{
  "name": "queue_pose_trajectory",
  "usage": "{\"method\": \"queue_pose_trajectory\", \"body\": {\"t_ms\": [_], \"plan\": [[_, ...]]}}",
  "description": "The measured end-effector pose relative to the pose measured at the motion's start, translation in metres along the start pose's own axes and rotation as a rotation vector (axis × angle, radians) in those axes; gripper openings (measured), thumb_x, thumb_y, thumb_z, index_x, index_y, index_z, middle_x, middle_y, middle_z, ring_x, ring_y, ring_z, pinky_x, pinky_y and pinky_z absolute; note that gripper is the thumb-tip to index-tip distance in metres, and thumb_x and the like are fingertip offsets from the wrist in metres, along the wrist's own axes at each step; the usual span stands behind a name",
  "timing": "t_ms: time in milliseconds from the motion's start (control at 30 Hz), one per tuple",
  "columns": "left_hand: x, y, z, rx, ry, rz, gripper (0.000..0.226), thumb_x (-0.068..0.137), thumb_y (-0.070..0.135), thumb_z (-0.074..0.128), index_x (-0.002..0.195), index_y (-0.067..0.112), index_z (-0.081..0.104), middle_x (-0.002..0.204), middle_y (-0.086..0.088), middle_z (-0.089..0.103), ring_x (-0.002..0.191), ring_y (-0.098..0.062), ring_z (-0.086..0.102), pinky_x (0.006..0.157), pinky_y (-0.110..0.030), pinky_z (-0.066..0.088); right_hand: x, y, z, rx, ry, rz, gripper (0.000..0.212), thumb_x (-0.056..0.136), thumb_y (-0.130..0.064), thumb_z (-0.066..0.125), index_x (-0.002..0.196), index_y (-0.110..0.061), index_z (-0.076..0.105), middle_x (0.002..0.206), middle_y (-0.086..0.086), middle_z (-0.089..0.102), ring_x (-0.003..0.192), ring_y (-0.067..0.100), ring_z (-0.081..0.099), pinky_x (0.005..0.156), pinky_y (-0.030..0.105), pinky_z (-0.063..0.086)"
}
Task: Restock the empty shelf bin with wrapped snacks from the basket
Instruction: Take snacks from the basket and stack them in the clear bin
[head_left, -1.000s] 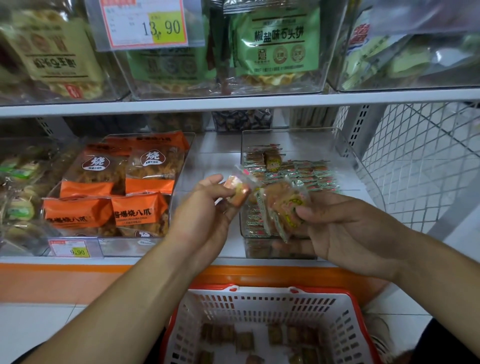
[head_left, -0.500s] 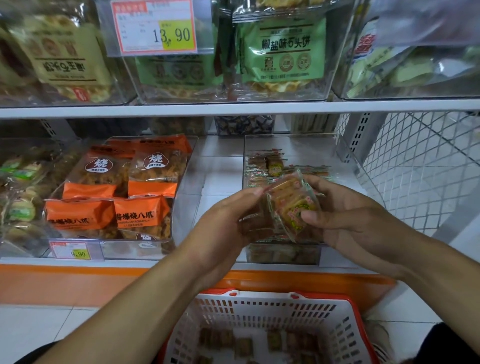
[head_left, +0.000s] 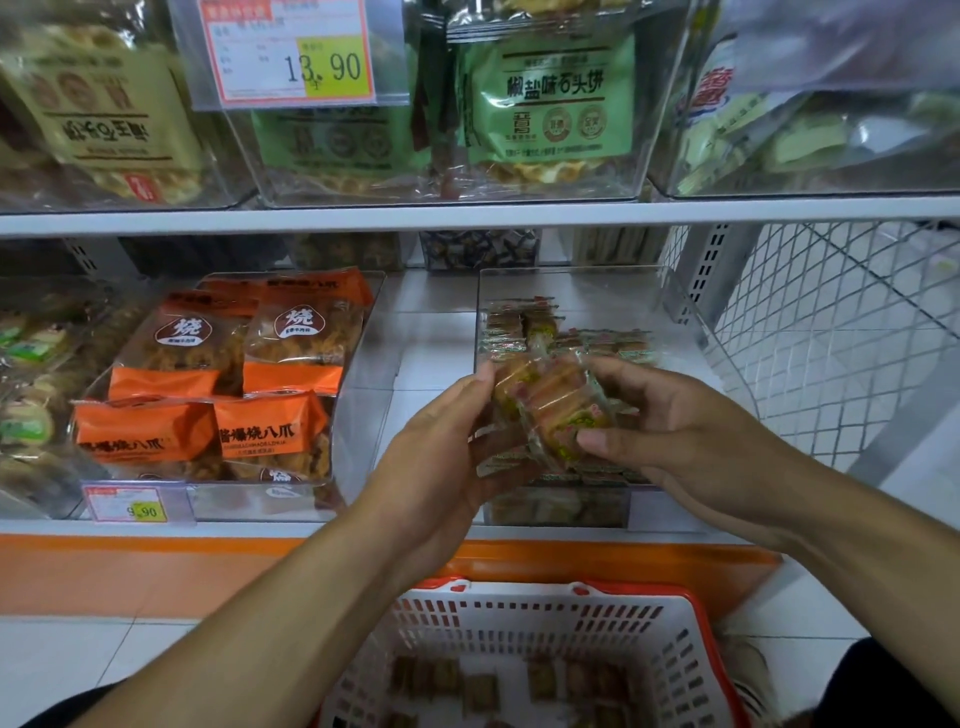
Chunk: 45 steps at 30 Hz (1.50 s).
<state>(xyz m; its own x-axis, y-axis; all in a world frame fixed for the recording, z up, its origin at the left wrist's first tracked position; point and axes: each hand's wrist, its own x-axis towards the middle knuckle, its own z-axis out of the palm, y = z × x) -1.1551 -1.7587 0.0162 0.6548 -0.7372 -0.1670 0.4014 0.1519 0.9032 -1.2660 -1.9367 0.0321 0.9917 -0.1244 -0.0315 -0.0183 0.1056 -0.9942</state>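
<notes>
both hands are meeting in front of the clear shelf bin (head_left: 670, 306), sharing a small stack of wrapped snacks (head_left: 550, 405); the left hand (head_left: 441, 457) is curling around the stack's left side, its fingers closed against the wrappers with the thumb lying along the top edge; the right hand (head_left: 685, 431) is gripping the right side, thumb pressing on the near corner and fingers wrapping behind; the stack is hovering just above the bin's front half, tilted, not resting on anything; more wrapped pieces are lying in rows across the bin floor (head_left: 519, 327), mostly toward the back and left; the white and red basket (head_left: 519, 618) is sitting below the hands on the floor, with loose snack pieces (head_left: 483, 686) scattered on its bottom; to the left, orange snack bags (head_left: 218, 395) are filling a neighbouring bin; a price tag (head_left: 291, 57) is hanging from the upper shelf.
</notes>
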Motion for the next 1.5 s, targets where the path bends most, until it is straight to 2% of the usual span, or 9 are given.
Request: {"method": "queue_pose_trajectory", "body": {"t_ms": [233,400,567,700,833,1033,1267,1367,1500], "plan": [[0.006,-0.019,0.016,-0.197,0.028,-0.140,0.053,0.107,0.047,0.033,0.127,0.012,0.066,0.118,-0.018,0.073,0.109,-0.035,0.071,0.088,-0.053,0.059,0.003,0.015,0.013,-0.398,0.047,-0.055,0.088,0.083,-0.012,0.079,0.154,-0.035,0.034,0.142,-0.011,0.058,0.127,0.009,0.059,0.108,0.043,0.048],[0.015,-0.022,0.027,-0.115,0.118,-0.143,0.044,0.109,0.037,0.035,0.125,0.009,0.064,0.107,-0.015,0.077,0.095,-0.028,0.076,0.074,-0.042,0.064,0.007,0.010,0.009,-0.476,0.034,-0.052,0.072,0.078,-0.009,0.084,0.137,-0.030,0.048,0.117,-0.015,0.069,0.110,0.003,0.067,0.095,0.031,0.057],[0.020,-0.016,0.029,-0.011,0.109,-0.093,0.046,0.108,0.045,0.036,0.123,0.016,0.069,0.106,-0.006,0.078,0.098,-0.022,0.076,0.087,-0.042,0.061,0.030,-0.003,-0.012,-0.666,0.087,-0.002,0.077,0.060,-0.053,0.082,0.129,-0.034,0.051,0.114,-0.010,0.069,0.107,0.008,0.067,0.096,0.039,0.054],[0.025,-0.019,0.026,0.450,0.257,0.234,0.031,0.102,0.036,0.056,0.133,0.035,0.055,0.115,0.020,0.068,0.106,-0.001,0.066,0.078,-0.012,0.049,0.074,0.004,-0.045,-1.012,0.240,0.096,0.076,0.070,-0.043,0.077,0.137,-0.029,0.043,0.129,-0.003,0.050,0.102,0.011,0.058,0.087,0.033,0.051],[0.028,-0.022,0.014,1.011,0.331,0.552,0.049,0.092,0.023,0.066,0.137,0.033,0.050,0.139,0.024,0.038,0.137,0.002,0.029,0.097,0.007,0.015,0.119,0.024,-0.060,-1.142,0.283,0.183,0.080,0.081,-0.022,0.078,0.149,-0.020,0.035,0.141,0.007,0.037,0.115,0.025,0.053,0.096,0.036,0.049],[0.039,-0.025,0.003,1.088,0.169,0.204,0.079,0.095,0.035,0.061,0.152,0.047,0.008,0.168,0.018,-0.005,0.152,-0.003,-0.017,0.115,-0.029,0.012,0.161,0.040,-0.058,-1.155,0.274,0.174,0.089,0.082,-0.024,0.077,0.156,-0.024,0.027,0.145,0.010,0.036,0.118,0.032,0.055,0.085,0.028,0.043],[0.041,-0.027,0.004,1.068,0.093,0.123,0.059,0.095,0.035,0.062,0.146,0.048,0.034,0.169,0.017,0.000,0.145,-0.003,-0.035,0.124,-0.042,0.010,0.160,0.051,-0.051,-0.950,0.422,0.195,0.095,0.084,-0.008,0.070,0.158,-0.032,0.015,0.131,0.015,0.058,0.090,0.031,0.069,0.071,0.046,0.061],[0.041,-0.028,0.003,1.055,0.085,0.101,0.064,0.093,0.036,0.062,0.146,0.051,0.032,0.169,0.014,-0.007,0.139,0.000,-0.039,0.122,-0.038,0.014,0.159,0.055,-0.047,-0.944,0.380,0.195,0.094,0.087,-0.003,0.059,0.159,-0.035,0.008,0.136,0.017,0.057,0.062,0.021,0.062,0.044,0.031,0.046],[0.040,-0.028,0.002,1.038,0.096,0.080,0.069,0.090,0.035,0.064,0.147,0.055,0.029,0.168,0.014,-0.017,0.130,0.007,-0.035,0.121,-0.036,0.019,0.161,0.052,-0.049,-0.960,0.386,0.125,0.094,0.086,-0.007,0.062,0.159,-0.036,0.012,0.147,0.015,0.045,0.082,0.021,0.062,0.056,0.024,0.045]]}}
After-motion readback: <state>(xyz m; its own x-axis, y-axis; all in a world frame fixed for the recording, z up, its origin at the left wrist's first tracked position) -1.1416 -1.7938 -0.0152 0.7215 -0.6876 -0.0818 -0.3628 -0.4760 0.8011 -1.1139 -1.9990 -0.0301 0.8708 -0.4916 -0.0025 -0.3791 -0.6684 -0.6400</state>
